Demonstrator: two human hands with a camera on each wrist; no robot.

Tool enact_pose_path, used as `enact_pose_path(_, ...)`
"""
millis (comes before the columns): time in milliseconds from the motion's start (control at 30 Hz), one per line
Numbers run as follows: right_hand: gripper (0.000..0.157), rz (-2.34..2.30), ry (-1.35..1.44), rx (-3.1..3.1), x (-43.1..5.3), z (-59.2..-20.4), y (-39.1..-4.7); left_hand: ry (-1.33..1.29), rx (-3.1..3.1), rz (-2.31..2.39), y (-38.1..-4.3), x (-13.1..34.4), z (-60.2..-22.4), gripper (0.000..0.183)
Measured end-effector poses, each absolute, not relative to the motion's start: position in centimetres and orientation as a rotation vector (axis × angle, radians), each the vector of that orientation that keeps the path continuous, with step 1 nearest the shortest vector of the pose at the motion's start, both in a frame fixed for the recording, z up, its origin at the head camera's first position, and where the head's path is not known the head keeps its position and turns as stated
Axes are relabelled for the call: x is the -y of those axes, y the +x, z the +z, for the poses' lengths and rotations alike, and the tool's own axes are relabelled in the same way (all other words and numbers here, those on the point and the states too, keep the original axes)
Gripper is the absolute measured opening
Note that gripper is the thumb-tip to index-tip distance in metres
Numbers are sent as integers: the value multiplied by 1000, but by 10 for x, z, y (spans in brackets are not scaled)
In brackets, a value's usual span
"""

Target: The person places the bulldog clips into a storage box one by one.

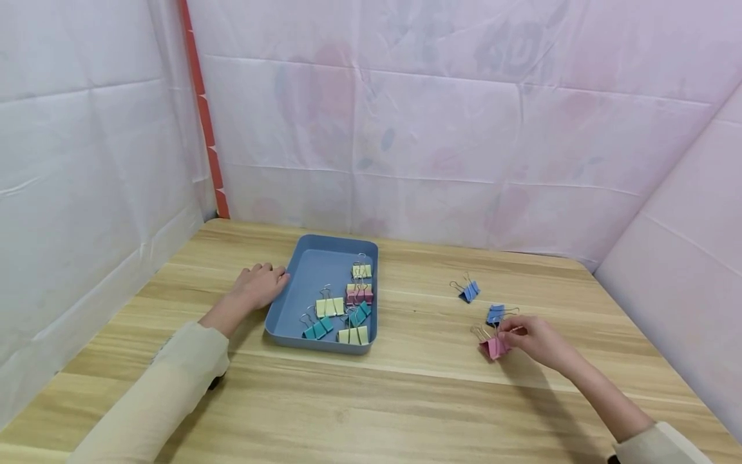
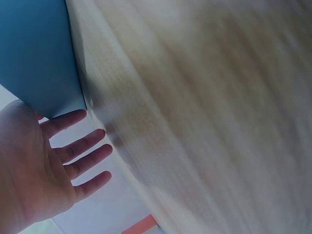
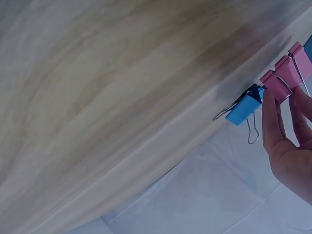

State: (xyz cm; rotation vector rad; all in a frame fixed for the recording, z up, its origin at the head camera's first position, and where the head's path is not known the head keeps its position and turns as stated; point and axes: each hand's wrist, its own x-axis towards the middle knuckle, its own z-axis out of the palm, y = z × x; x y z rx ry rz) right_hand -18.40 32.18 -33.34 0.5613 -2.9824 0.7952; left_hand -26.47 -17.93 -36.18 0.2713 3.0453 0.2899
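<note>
My right hand (image 1: 536, 341) pinches a pink binder clip (image 1: 494, 348) by the right side of the table. Just behind it lies a blue binder clip (image 1: 495, 314), with a second blue binder clip (image 1: 468, 292) farther back; one blue clip (image 3: 245, 108) shows beside the fingers in the right wrist view. On the left, my left hand (image 1: 262, 285) rests against the side of a blue-grey tray (image 1: 307, 274), fingers extended and spread in the left wrist view. Inside the tray are several yellow, teal and pink binder clips, mostly along its right side and front.
The wood-grain table (image 1: 406, 399) has white patterned sheets (image 1: 429, 142) standing around its back and sides. A red strip (image 1: 203, 109) runs up the back left corner. The tray's raised rim surrounds the clips.
</note>
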Motion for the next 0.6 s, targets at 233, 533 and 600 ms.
enact_pose_path(233,5,768,534,2956,-314,-330,-182,272,-3049,295,-265,179,-362,52)
enact_pose_path(533,6,746,487,2964,-306,-329,-182,276,-3058,295,-265,179,-363,52)
enact_pose_path(600,6,748,488,2964,-304,-328,-182,275,-3057,294,-265,179,-363,52)
